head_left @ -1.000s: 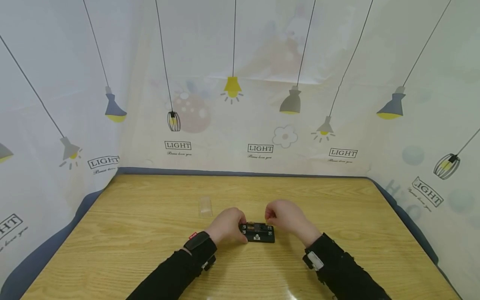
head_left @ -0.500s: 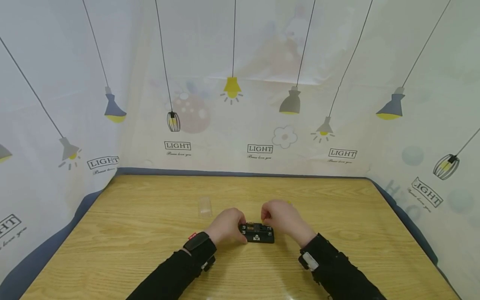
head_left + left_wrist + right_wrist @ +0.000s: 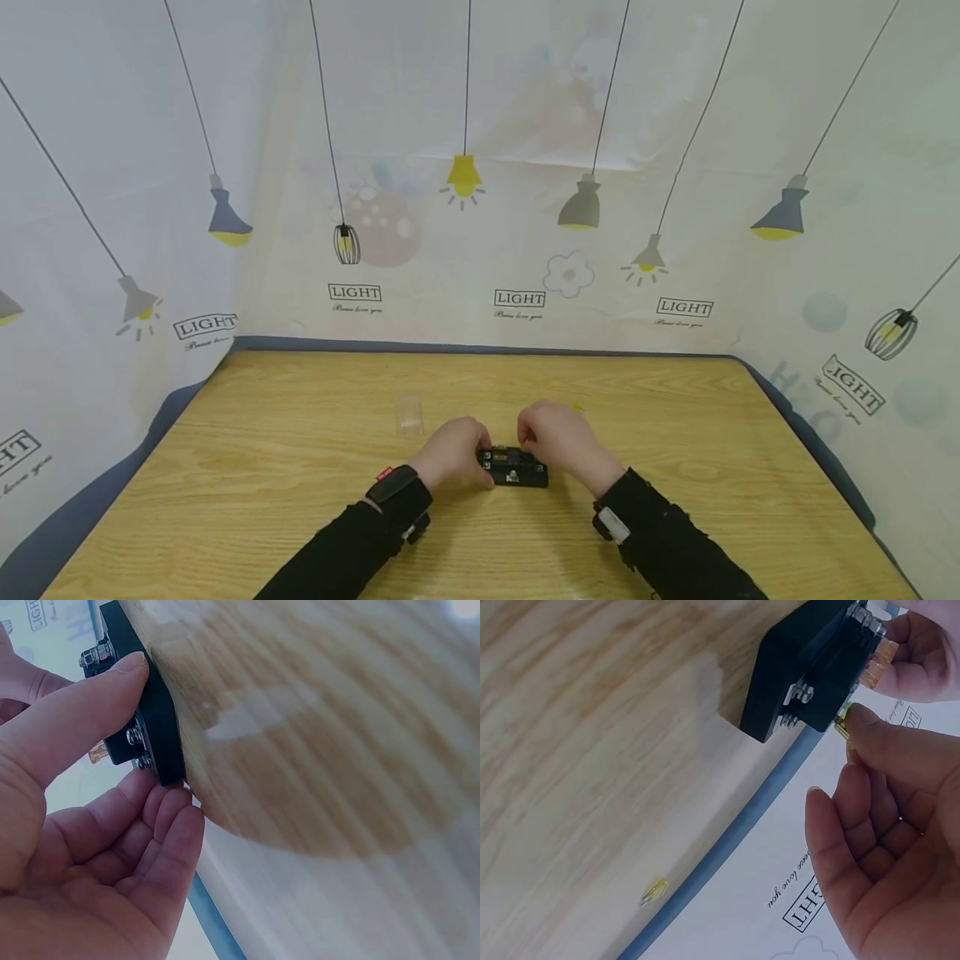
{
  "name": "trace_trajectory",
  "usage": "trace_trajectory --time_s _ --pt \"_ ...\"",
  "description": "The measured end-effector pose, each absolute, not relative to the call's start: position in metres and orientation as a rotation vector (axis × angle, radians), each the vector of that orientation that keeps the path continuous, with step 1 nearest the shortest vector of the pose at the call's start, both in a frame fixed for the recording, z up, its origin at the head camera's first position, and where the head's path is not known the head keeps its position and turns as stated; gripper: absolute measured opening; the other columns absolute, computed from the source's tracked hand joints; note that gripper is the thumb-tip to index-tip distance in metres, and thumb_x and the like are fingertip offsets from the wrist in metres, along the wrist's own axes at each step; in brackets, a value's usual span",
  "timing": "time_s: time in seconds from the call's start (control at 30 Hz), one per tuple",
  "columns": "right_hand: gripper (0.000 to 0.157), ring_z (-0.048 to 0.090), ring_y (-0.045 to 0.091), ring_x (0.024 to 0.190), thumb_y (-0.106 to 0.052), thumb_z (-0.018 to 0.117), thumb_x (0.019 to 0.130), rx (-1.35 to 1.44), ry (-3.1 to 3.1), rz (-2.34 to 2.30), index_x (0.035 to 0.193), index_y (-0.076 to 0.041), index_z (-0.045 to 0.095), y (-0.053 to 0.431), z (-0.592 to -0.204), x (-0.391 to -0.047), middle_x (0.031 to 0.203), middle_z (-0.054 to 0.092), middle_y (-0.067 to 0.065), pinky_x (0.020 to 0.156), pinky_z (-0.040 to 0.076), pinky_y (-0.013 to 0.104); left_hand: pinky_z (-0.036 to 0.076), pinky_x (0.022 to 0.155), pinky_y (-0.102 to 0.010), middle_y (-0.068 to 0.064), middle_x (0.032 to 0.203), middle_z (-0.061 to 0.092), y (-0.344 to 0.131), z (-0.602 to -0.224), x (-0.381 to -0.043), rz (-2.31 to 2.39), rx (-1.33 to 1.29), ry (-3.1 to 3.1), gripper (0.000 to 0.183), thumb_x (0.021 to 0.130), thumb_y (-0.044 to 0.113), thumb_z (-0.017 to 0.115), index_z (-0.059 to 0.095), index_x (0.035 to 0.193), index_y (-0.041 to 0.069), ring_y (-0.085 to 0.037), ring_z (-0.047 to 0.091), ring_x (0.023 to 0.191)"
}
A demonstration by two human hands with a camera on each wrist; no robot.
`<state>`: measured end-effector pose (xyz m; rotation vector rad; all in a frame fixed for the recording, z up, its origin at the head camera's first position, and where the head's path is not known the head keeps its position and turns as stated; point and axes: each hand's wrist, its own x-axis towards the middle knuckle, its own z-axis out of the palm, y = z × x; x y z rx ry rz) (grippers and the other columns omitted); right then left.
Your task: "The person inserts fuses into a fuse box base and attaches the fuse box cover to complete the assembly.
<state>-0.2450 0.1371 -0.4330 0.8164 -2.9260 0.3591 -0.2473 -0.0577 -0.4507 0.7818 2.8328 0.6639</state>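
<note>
A black fuse block (image 3: 516,477) with metal screw terminals lies on the table between both hands. My left hand (image 3: 450,451) grips its left end, thumb on the near side and fingers beyond, as the left wrist view shows. Orange blade fuses (image 3: 879,664) stand in the block near that hand. Between thumb and index finger, my right hand (image 3: 564,435) pinches a yellow blade fuse (image 3: 841,729), held right at the block's top beside the orange ones. In the right wrist view the fuse's lower end is hidden by the block.
Another yellow blade fuse (image 3: 655,891) lies loose on the wooden table (image 3: 300,467), beyond the right hand. A clear plastic case (image 3: 409,416) lies behind the left hand. Printed cloth walls (image 3: 465,250) enclose the table's back and sides.
My right hand has shifted left, closer over the fuse block. The loose yellow fuse behind that hand has come into view. My left hand and the block have stayed put.
</note>
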Motion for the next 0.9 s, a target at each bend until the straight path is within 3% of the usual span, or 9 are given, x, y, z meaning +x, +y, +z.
trace_trajectory --time_s 0.9 --pt "0.017 0.045 0.008 0.064 -0.016 0.073 0.074 0.761 -2.962 0.322 0.070 -0.021 0.057 0.1316 -0.4333 -0.2435 0.070 0.047 -0.009 0.059 0.042 0.027 0.044 0.069 -0.026 0.005 0.083 0.059 -0.0580 -0.4531 -0.2480 0.687 0.797 2.825 0.037 0.058 0.028 0.083 0.066 0.088 0.012 -0.008 0.051 0.073"
